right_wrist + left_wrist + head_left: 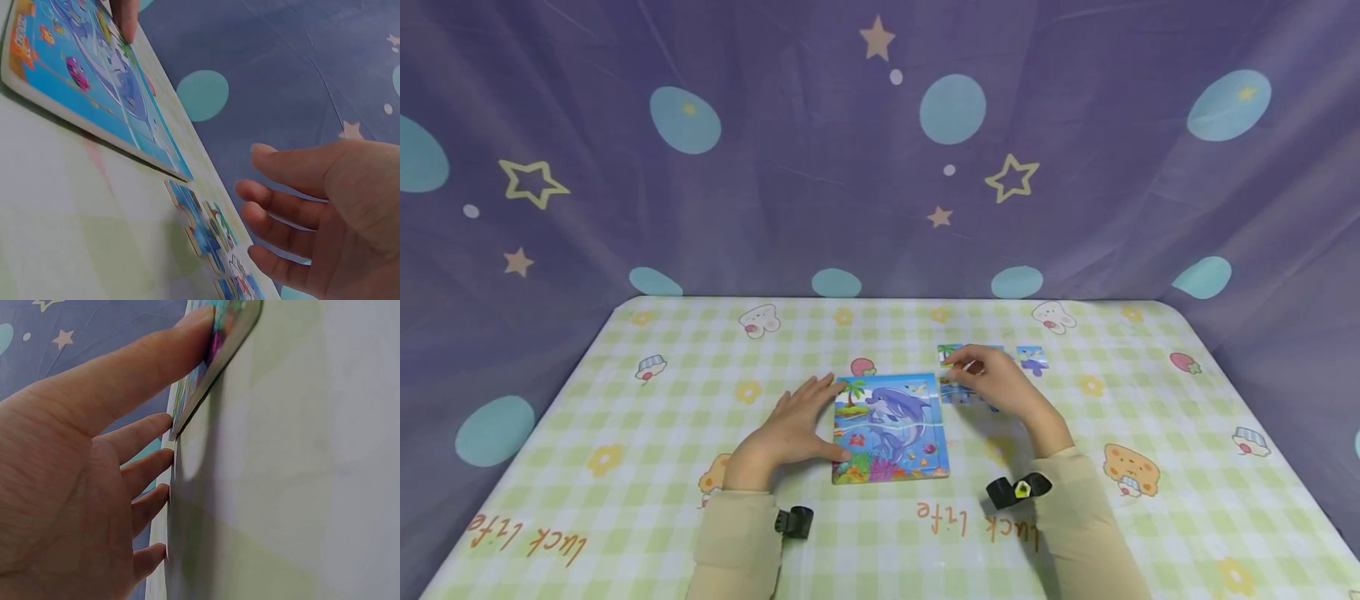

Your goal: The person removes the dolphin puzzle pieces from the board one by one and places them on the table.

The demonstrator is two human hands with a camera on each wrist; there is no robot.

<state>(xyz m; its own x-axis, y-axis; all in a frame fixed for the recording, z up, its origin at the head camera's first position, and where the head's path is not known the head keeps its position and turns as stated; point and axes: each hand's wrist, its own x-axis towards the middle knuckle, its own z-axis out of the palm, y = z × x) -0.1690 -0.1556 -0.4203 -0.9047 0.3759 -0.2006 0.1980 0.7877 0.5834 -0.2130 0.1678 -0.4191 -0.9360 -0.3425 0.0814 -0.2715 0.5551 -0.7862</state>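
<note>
A square dolphin picture puzzle board (891,429) lies flat at the middle of the table. My left hand (790,425) is at its left side, fingers spread out straight. In the left wrist view the thumb (169,353) rests on the board's corner area. To the right of the board lie several loose jigsaw pieces (957,394), partly hidden under my right hand (1000,382). The right wrist view shows that hand's fingers (278,231) loosely bent above the pieces (199,222), with nothing seen between thumb and fingers.
A separate jigsaw piece (1032,358) lies just right of my right hand. The table (625,467) wears a green checked cloth with cartoon prints. Behind it hangs a purple curtain (820,167) with stars and blue ovals. Black straps (1018,490) sit at both wrists.
</note>
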